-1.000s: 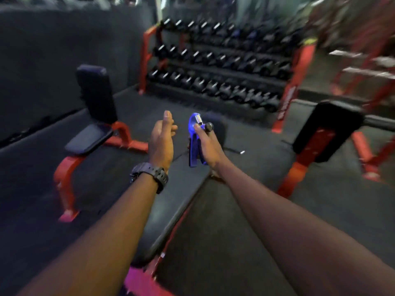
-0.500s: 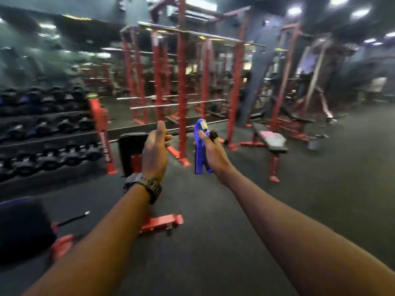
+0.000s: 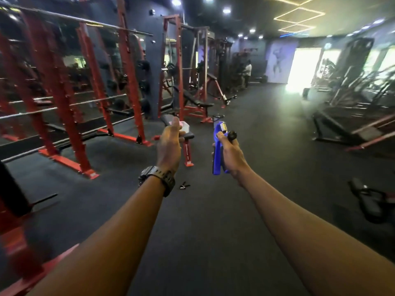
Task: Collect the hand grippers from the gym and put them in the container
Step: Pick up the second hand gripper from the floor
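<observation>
Gripping the blue hand gripper (image 3: 218, 149), right hand (image 3: 229, 154) leads, left hand (image 3: 170, 146) spread, floor (image 3: 267, 146) seemingly open between racks (image 3: 64, 92).

hand gripper (image 3: 218, 150) blue, black knob, silver spring. racks (image 3: 128, 67) red. floor (image 3: 267, 146) dark grey. watch (image 3: 157, 177) black. bench pad (image 3: 188, 135) black.

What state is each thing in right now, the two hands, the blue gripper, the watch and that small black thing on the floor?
left hand: open, holds nothing
right hand: curled round the blue hand gripper
blue hand gripper: held upright, spring end up
watch: strapped on the left wrist
small black object: lying on the floor, too blurred to identify
</observation>
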Available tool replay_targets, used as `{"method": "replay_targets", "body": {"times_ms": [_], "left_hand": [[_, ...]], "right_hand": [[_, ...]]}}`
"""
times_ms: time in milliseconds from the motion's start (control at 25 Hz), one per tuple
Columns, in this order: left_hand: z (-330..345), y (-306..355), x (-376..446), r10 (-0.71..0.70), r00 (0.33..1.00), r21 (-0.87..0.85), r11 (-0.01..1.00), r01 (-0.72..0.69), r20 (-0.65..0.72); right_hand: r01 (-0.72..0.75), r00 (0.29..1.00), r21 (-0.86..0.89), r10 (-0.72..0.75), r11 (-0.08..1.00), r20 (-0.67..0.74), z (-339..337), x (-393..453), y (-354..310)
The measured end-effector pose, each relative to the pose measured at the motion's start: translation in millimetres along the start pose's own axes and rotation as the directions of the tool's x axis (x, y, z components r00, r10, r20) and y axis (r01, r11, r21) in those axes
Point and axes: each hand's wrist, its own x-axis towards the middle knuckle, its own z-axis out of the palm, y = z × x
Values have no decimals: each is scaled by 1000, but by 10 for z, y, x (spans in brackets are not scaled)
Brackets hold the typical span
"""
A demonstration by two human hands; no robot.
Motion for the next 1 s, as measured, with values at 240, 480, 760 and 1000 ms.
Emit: {"method": "replay_targets", "body": {"times_ms": [240,480,760,1000], "left_hand": [[763,-264,607,-3,998,6,1000,2,55],[1284,-873,1716,-26,998,-29,999,28,57],[1888,-1382,3390,-76,993,-64,995,82,94],[2341,-1976,4743,-54,997,-27,998,56,50]], "right_hand": [[4,1000,25,-3,1000,-30,-445,719,134],[-2,1000,-12,2,1000,-31,-513,1955,551],[-27,999,-19,26,999,-25,-381,3806,767],[-2,998,-22,3,1000,64,-298,5359,1245]]}}
